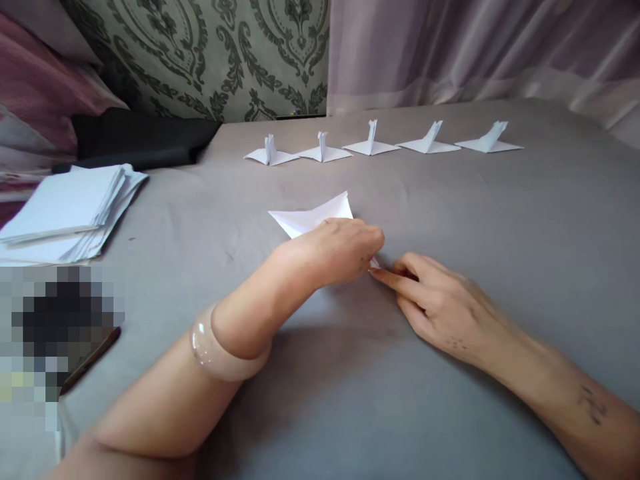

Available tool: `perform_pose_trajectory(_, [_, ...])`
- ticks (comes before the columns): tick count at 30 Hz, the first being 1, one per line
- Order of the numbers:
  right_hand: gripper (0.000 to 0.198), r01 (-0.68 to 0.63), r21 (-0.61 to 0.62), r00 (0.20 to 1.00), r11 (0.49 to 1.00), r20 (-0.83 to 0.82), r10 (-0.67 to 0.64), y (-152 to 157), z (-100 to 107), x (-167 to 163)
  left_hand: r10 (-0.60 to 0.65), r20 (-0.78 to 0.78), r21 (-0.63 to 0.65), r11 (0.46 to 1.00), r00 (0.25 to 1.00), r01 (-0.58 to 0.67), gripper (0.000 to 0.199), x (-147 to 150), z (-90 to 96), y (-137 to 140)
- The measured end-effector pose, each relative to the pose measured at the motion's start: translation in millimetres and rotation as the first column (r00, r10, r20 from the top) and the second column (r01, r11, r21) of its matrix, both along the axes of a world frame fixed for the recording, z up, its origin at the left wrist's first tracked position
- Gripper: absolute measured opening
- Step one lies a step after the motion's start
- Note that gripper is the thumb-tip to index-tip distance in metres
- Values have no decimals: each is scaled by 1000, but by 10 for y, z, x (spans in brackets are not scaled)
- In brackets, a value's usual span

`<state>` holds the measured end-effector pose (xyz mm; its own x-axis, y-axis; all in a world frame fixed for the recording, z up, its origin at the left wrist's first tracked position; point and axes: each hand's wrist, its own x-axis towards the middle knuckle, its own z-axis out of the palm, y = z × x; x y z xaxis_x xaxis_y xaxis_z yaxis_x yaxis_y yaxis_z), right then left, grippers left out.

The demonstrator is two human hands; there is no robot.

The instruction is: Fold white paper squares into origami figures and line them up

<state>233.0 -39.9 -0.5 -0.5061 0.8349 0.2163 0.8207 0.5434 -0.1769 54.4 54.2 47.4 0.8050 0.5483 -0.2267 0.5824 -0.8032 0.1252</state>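
A partly folded sheet of white paper [320, 215] lies on the grey cloth, two of its pointed corners showing beyond my left hand [337, 248]. That hand is curled over the paper and closed on it, its fingertips hidden beneath. On the right, my right hand [440, 300] reaches in with a finger stretched to a small white tip of the same paper. Its other fingers are bent, and its fingertip meets the paper's near right end. My left wrist wears a pale, shiny bangle [225, 350].
Several folded paper figures [373, 141] stand in a row at the back. At left are a stack of white paper [65, 207] and a black folded item [140, 139] behind it. A pixelated dark object [65, 327] lies nearer. Curtains [450, 53] hang behind the grey surface.
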Motion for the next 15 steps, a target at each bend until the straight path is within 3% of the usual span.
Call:
perform_pose_trajectory(5, [39,-4,40,987,999,160,-2,-32,53,-34,-2,0,-24,1000,1000,2,23,-23,26,6])
perform_pose_trajectory(15, [44,-45,28,995,999,88,43,-5,17,25,11,0,-73,997,1000,-11,20,-55,57,3])
